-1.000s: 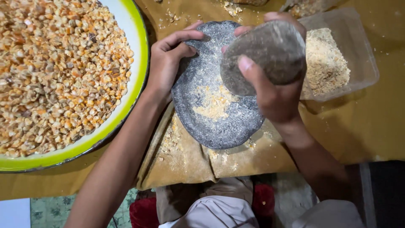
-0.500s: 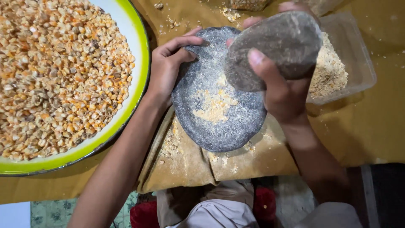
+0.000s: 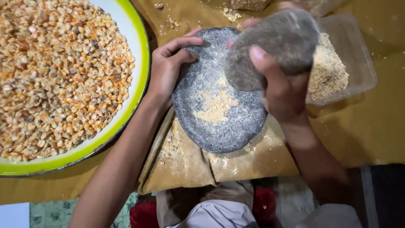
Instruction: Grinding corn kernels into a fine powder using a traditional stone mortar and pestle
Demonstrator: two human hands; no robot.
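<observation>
A flat grey grinding stone (image 3: 219, 126) lies tilted on a folded brown cloth, with a small patch of crushed yellow meal (image 3: 215, 107) in its middle. My left hand (image 3: 168, 67) grips the stone's upper left rim. My right hand (image 3: 280, 86) holds a rounded grey hand stone (image 3: 274, 46) lifted above the slab's upper right part. Pale meal dust coats both stones.
A large white tray with a green rim (image 3: 139, 59) at the left is heaped with dried corn kernels (image 3: 55, 76). A clear plastic box (image 3: 358, 63) at the right holds ground meal (image 3: 327, 71). Brown cloth (image 3: 371, 135) covers the surface; crumbs lie scattered.
My right hand has raised the hand stone up and slightly rightward off the slab. My left hand stays on the slab's rim.
</observation>
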